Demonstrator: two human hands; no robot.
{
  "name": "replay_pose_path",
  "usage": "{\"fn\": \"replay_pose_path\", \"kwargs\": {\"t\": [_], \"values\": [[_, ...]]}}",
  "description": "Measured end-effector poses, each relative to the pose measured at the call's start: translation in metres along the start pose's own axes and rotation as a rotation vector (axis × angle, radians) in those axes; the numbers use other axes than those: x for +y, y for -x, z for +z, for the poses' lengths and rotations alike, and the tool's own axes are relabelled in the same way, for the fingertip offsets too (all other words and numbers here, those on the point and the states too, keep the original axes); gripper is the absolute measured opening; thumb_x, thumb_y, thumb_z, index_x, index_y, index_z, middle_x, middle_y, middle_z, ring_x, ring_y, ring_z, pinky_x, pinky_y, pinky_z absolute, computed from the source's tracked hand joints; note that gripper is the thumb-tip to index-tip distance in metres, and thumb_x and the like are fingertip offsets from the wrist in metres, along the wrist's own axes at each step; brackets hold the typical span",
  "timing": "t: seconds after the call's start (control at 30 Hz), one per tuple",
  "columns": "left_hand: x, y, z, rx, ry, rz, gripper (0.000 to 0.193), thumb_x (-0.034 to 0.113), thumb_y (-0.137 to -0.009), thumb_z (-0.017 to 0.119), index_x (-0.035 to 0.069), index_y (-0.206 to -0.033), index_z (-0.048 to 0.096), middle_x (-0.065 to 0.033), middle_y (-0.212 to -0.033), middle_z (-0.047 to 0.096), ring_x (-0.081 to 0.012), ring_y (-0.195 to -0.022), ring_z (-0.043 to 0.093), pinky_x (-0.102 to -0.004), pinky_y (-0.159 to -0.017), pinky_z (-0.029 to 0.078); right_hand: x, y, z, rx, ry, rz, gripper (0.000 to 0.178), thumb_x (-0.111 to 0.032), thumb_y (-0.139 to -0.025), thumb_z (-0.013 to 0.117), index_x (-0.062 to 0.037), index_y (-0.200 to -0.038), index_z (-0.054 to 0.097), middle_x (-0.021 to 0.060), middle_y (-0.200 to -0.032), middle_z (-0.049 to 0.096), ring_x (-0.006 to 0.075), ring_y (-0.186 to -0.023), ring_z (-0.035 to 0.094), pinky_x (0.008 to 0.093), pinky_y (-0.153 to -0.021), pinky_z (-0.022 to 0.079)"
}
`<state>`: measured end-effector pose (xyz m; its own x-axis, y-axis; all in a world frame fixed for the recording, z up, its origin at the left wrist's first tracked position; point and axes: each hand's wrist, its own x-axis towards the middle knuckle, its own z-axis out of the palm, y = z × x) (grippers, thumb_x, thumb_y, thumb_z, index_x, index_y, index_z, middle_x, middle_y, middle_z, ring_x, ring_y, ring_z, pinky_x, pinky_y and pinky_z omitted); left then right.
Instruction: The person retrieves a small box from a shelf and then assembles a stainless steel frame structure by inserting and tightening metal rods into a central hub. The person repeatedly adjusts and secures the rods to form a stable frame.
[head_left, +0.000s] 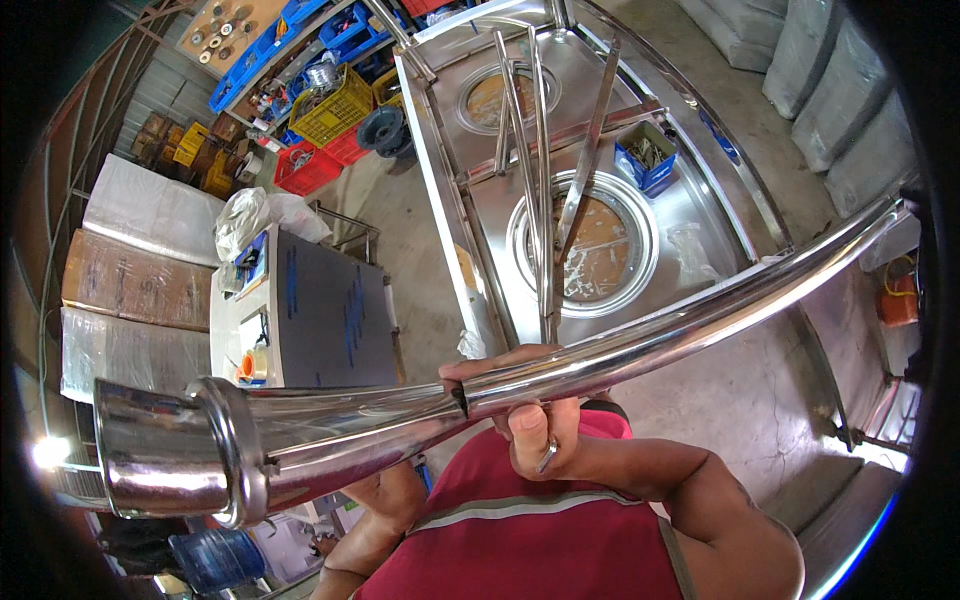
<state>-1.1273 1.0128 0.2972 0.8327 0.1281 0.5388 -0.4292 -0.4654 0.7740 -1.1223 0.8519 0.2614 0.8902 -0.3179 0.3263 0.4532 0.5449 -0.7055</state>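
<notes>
A long, shiny metal tube (690, 340) crosses the whole view close in front of me. It widens toward the left and ends in a broad mouth with a raised collar (235, 450). A small dark mark or gap shows on it near the middle. There my right hand (545, 435) is closed on the tube, thumb on the near side. Fingers, seemingly of the same hand, show along its far edge. A small shiny metal piece (547, 456) sits by the thumb; its kind is unclear. My left hand (392, 490) is mostly behind the wide part, fingers hidden.
Beyond the tube stands a steel frame table (700, 195) with round rings set in it. Metal bars (590, 150) and a blue box (645, 160) lie on top. A grey cabinet (335, 310) and wrapped boxes (140, 280) stand left; crates (330, 110) are behind, wrapped bundles (815, 80) far right.
</notes>
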Motion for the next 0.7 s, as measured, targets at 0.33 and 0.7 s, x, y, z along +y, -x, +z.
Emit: {"fn": "replay_pose_path", "kwargs": {"t": [0.33,0.7], "values": [[-0.001,-0.003,-0.001,-0.035,0.074,0.005,0.015,0.006,-0.097,0.056,-0.005,-0.100,0.064,-0.0102,-0.097,0.068,-0.0148,-0.087,0.062,-0.0286,-0.076,0.051,0.000,-0.002,0.003,-0.022,-0.028,-0.053,0.061,-0.047,-0.100,0.048,0.0114,-0.115,0.053,0.0218,-0.108,0.069,0.0003,-0.055,0.043,0.0184,-0.047,0.034],[-0.008,-0.005,-0.008,-0.127,-0.077,0.087,0.022,0.013,-0.098,0.055,-0.004,-0.092,0.068,-0.0080,-0.086,0.072,-0.0120,-0.076,0.062,-0.0252,-0.069,0.047,-0.016,-0.009,0.001,-0.074,0.157,-0.073,0.061,-0.049,-0.101,0.046,0.0096,-0.116,0.054,0.0208,-0.111,0.066,0.0173,-0.087,0.057,0.0300,-0.073,0.046]]}}
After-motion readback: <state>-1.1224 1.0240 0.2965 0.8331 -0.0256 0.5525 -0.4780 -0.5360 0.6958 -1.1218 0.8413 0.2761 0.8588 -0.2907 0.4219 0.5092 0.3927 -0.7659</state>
